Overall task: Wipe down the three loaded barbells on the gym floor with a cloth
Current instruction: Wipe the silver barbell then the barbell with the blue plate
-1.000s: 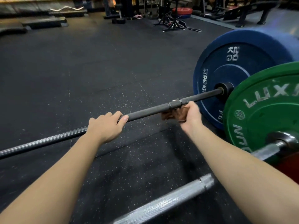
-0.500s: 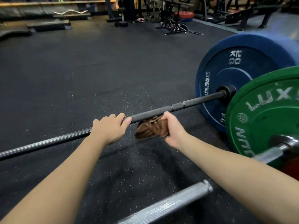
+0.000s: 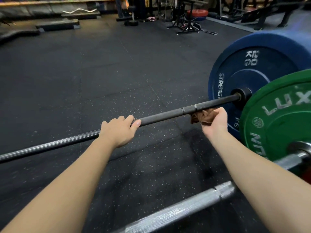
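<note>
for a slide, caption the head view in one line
Left hand grips the black barbell while the right hand holds a brown cloth against it near the blue plate.

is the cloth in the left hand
No, the right hand grips the brown cloth under the black bar; the left hand holds bare bar.

Bare left hand [image 3: 118, 132], bare right hand [image 3: 216, 124], forearms [image 3: 75, 179] uncovered

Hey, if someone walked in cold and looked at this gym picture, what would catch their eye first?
The blue 20 kg plate at right on the black barbell, partly covered by a green plate on the nearer silver barbell. Then the two bare arms: the left hand grips the black barbell mid-frame, and the right hand holds a brown cloth against it nearer the plates.
</note>
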Demonstrator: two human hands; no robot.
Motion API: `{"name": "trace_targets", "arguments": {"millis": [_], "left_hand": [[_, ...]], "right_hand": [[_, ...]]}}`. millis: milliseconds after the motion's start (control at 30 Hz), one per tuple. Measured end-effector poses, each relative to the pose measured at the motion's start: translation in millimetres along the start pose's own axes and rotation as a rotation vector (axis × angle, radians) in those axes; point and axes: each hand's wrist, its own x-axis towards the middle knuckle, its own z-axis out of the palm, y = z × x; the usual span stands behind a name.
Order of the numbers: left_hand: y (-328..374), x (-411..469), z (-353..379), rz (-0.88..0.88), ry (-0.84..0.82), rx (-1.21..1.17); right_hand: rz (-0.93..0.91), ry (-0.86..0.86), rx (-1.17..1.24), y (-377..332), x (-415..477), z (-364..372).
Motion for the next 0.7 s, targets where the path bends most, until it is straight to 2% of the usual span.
{"name": "trace_targets", "arguments": {"millis": [100, 233, 333, 400, 500, 633, 700], "left_hand": [[1.4, -0.3, -0.2, -0.007, -0.003, -0.003], [1.1, -0.2, 0.5, -0.014, -0.002, -0.004], [0.8, -0.7, 1.1, -0.018, 0.007, -0.009], [1.3, -0.9, 1.1, -0.017, 0.011, -0.006], [1.2, -0.7, 0.3, -0.012, 0.012, -0.002], [0.9, -0.4, 0.3, -0.01, 0.002, 0.004], [1.5, -0.6, 0.1, -0.01, 0.004, 0.003]], "right_hand": [[0.058, -0.016, -0.043, 10.2, -4.2, 0.5], [0.243, -0.212, -0.192, 51.4, -49.4, 25.4], [0.372, -0.346, -0.416, 85.8, -88.0, 40.4], [0.431, -0.372, -0.47, 99.7, -94.8, 43.5], [0.382, -0.325, -0.417, 91.8, -86.8, 41.7], [0.29, -0.231, -0.196, 58.0, -58.9, 31.9], [0.263, -0.244, -0.18, 45.3, -50.2, 27.5]]}}
